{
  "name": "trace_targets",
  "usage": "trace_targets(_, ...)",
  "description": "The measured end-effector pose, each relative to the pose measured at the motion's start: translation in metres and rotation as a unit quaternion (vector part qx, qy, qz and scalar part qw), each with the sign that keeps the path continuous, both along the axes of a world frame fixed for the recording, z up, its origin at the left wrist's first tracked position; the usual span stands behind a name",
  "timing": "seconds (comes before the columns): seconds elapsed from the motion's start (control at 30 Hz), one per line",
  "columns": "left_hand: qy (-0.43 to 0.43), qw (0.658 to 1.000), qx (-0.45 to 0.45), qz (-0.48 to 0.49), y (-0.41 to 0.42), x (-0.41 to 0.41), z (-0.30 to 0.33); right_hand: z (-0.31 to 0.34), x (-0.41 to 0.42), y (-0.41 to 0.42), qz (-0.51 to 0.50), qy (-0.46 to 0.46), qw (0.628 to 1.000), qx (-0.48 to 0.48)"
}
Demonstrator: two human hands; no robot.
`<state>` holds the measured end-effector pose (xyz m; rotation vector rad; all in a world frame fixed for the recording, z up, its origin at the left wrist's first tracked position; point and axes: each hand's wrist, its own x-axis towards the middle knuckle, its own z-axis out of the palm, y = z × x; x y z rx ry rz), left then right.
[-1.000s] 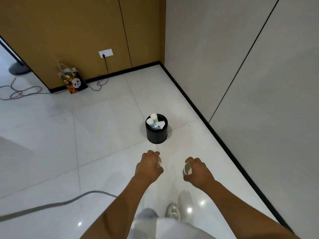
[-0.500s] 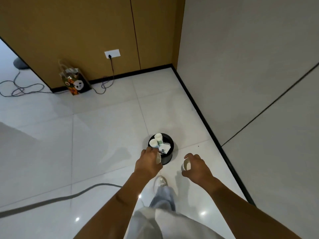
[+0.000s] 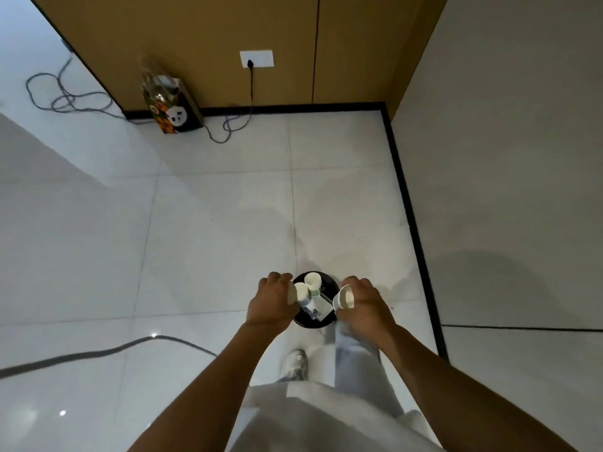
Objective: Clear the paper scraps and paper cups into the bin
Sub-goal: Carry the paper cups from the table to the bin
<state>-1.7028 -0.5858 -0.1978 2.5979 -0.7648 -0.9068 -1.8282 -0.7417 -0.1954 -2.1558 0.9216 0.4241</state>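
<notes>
Two paper cups, one gripped in your left hand and one in your right hand, hang over the bin; let both go next.

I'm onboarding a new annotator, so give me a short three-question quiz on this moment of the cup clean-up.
1. True or false: the right hand holds a paper cup.
2. What does the bin stand on: A) a table, B) the floor, C) a chair?
3. Fill in: the left hand grips a ____ beside the bin's rim.

Key: 1 true; 2 B; 3 cup.
</notes>
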Motion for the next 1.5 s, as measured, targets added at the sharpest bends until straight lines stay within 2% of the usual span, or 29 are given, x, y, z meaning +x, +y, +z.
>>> trace_targets(0.2,0.054,0.988,0.041,0.140,-0.045,0.026,-0.040,-0.030,0.059,-0.071,0.109,0.045,0.993,-0.003)
trace_targets(0.4,0.085,0.951,0.047,0.295,-0.085,0.037,-0.090,-0.073,0.109,-0.124,0.181,0.049,0.982,0.013)
trace_targets(0.6,0.092,0.923,0.054,0.369,-0.106,0.049,-0.161,-0.148,0.150,-0.143,0.220,0.053,0.973,0.040)
trace_targets(0.9,0.082,0.929,0.020,0.360,-0.112,0.078,-0.319,-0.319,0.180,-0.125,0.230,0.061,0.969,0.067)
trace_targets(1.13,0.119,0.944,0.054,0.303,-0.102,0.063,-0.423,-0.433,0.175,-0.106,0.283,0.117,0.949,0.068)
trace_targets(1.3,0.165,0.946,0.077,0.267,-0.093,0.043,-0.455,-0.471,0.160,-0.094,0.352,0.143,0.924,0.044)
trace_targets(1.5,0.159,0.957,0.053,0.237,-0.086,0.035,-0.466,-0.481,0.153,-0.078,0.444,0.146,0.884,-0.013)
